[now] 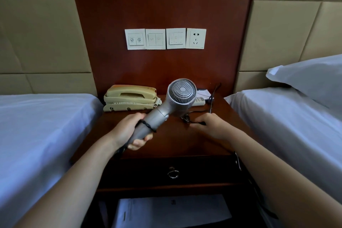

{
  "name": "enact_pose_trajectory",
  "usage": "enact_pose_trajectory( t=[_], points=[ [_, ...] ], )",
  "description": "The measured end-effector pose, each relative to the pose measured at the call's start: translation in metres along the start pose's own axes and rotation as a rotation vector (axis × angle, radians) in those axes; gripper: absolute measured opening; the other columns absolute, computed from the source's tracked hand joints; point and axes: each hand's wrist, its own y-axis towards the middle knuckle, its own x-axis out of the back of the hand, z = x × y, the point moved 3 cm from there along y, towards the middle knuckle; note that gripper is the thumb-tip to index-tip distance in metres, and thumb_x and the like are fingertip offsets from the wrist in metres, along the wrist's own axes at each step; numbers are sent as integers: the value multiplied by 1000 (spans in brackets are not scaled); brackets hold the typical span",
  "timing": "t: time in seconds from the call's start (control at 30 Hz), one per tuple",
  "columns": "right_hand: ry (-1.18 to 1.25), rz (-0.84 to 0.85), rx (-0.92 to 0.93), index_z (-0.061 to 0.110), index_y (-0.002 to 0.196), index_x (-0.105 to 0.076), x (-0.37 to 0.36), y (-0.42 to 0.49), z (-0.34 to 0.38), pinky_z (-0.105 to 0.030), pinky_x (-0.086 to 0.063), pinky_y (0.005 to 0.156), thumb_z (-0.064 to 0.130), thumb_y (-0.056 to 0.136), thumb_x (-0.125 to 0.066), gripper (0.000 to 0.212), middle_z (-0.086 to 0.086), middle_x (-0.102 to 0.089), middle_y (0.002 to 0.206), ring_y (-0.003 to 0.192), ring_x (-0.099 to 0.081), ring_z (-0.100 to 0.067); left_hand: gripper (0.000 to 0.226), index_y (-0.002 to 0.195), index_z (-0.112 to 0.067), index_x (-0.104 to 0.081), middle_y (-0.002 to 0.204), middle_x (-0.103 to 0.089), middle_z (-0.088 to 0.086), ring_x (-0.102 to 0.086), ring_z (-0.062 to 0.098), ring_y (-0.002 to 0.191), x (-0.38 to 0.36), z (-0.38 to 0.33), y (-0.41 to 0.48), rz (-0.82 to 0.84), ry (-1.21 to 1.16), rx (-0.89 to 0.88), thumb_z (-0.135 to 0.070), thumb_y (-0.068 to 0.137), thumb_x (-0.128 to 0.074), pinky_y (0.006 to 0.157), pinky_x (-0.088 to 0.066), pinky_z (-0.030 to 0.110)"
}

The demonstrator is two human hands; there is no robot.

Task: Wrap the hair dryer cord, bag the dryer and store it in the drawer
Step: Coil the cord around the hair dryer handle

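Observation:
My left hand (129, 131) grips the handle of a silver hair dryer (177, 98), held above the dark wooden nightstand (172, 142) with its round rear grille facing me. A turn of black cord (148, 126) lies round the handle. My right hand (212, 125) pinches the cord just right of the dryer, low over the nightstand top. More cord trails back toward the wall behind it. The nightstand drawer (148, 171) below is shut, with a metal ring pull (173, 173) at its middle. No bag is visible.
A beige telephone (129, 98) stands at the nightstand's back left. A remote (199, 101) and a paper lie at the back right. Switch plates and a socket (196, 38) sit on the wooden wall panel. Beds with white sheets flank both sides, and papers (172, 211) lie on the shelf below.

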Motion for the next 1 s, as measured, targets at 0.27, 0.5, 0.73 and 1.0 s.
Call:
enact_pose_trajectory(
  t=[0.27,0.5,0.73,1.0],
  points=[
    [-106,49,-26,30,64,-54,1,-5,0,-37,-46,76,41,92,-52,30,6,-57,70,79,-58,-23,51,86,3,-54,50,-47,10,-33,14,21,-1,-2,9,-82,-20,16,-38,99,-26,26,-24,11],
    [-177,77,-50,28,64,-53,15,-15,5,-35,-44,73,45,91,-51,32,3,-54,74,82,-56,-25,38,112,-3,-51,55,-45,14,-30,13,25,14,6,6,-303,-98,-131,-32,101,-29,31,-25,9],
    [-548,185,87,27,117,-59,9,-34,57,-37,-45,83,42,94,-46,30,-4,-61,118,109,-57,-30,28,111,-12,-55,60,-49,17,-32,15,26,21,5,12,-630,-72,-168,-25,99,-34,32,-24,13],
    [-592,-272,445,26,109,-61,26,-43,92,-33,-40,59,40,95,-43,26,-1,-57,105,88,-63,-31,28,94,-13,-60,64,-60,8,-48,17,41,18,0,7,-805,398,-237,-35,95,-41,38,-35,21]
  ],
)
